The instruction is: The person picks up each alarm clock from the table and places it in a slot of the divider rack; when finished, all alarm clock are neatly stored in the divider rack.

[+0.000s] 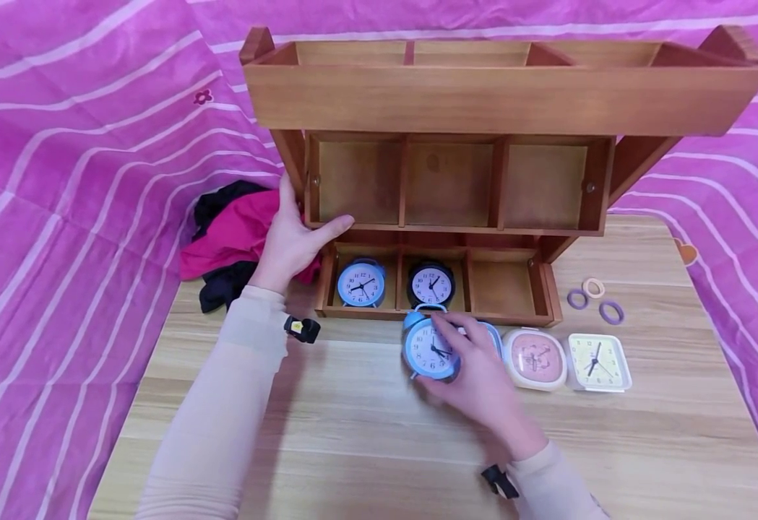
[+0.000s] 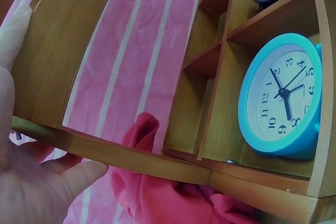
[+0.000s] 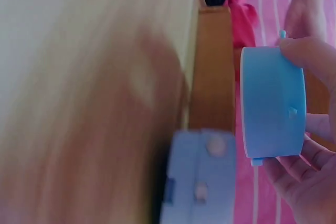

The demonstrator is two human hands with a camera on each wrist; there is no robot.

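A light wooden table (image 1: pixel 365 448) stands near, with pink white-striped cloth (image 1: pixel 60 217) draped behind and along both sides.

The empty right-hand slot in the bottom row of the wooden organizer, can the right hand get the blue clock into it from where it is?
Probably yes. The right hand holds the blue clock just in front of the bottom row, and the empty slot is open, with nothing between them.

- Looks like a home setup, prob. a bedroom corner, not a shop or lab.
- I'm at a low wood-look table (image 1: pixel 365 433) w/ pink striped bedsheet (image 1: pixel 60 217) draped all round as backdrop.
- Household bits on it: wooden organiser (image 1: pixel 502 101), small alarm clocks (image 1: pixel 360 283), hair ties (image 1: pixel 593 296).
- Clothes (image 1: pixel 235 231) bunched at the table's far left corner, against the sheet.
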